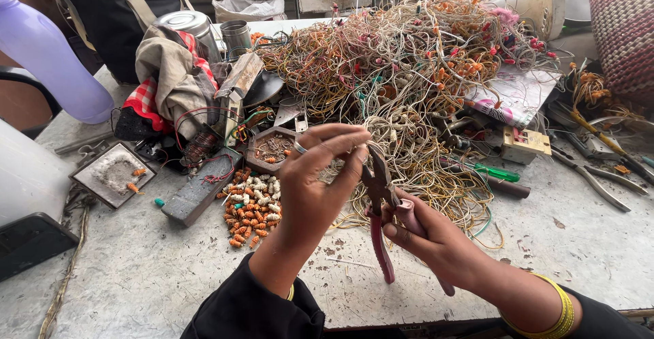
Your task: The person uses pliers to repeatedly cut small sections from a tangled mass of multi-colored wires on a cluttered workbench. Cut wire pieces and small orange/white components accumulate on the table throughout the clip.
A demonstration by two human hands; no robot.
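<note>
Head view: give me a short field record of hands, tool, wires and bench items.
Right hand: grips pink-handled pliers, jaws pointing up
Left hand: fingertips pinched at the plier jaws; whether a wire is held cannot be told
Wire pile: large tangle behind the hands
Small connectors: orange and white heap left of the left hand
Green screwdriver: right of the pile
Bench: grey, scuffed

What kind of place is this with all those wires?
Probably a small repair or scrap-sorting workbench. A big tangle of wires covers the table, the right hand holds pink-handled pliers, and small orange connectors lie in a pile.
</note>
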